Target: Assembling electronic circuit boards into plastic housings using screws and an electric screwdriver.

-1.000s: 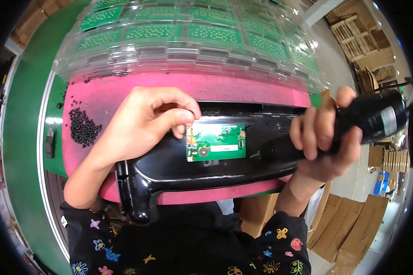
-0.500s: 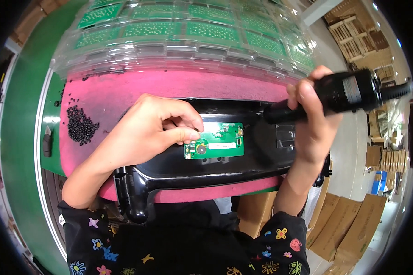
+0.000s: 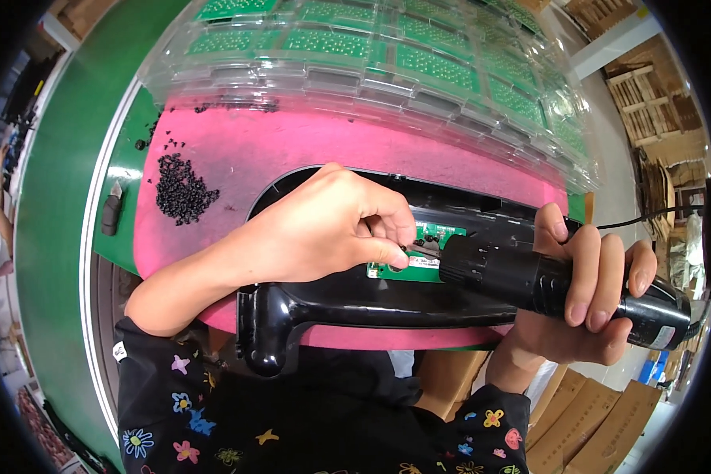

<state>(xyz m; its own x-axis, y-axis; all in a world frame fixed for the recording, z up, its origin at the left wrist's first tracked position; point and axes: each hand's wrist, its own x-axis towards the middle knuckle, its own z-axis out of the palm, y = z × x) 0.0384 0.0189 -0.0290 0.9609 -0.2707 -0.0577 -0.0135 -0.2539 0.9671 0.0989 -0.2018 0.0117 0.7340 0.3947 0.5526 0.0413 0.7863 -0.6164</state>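
My right hand (image 3: 596,276) is wrapped round a black electric screwdriver (image 3: 505,272), held nearly level with its bit pointing left. The tip of the bit meets the pinched fingertips of my left hand (image 3: 324,225), where a small black screw (image 3: 404,249) shows in part. Both hands are over a green circuit board (image 3: 454,232), which lies in a long black plastic housing (image 3: 347,308). Fingers and screwdriver cover much of the board. Several small dark bits, too small to name, show by the bit.
A pink mat (image 3: 292,130) lies under the housing. To the left is a heap of small black screws (image 3: 183,189), with a dark-handled blade tool (image 3: 112,212) beyond it. Stacked clear trays (image 3: 355,79) of green boards line the back. Cardboard (image 3: 584,419) stands at lower right.
The screwdriver has swung from pointing away above the board's right to meeting my left fingertips. My left hand stays pinched over the board. The whole view has shifted and turned.
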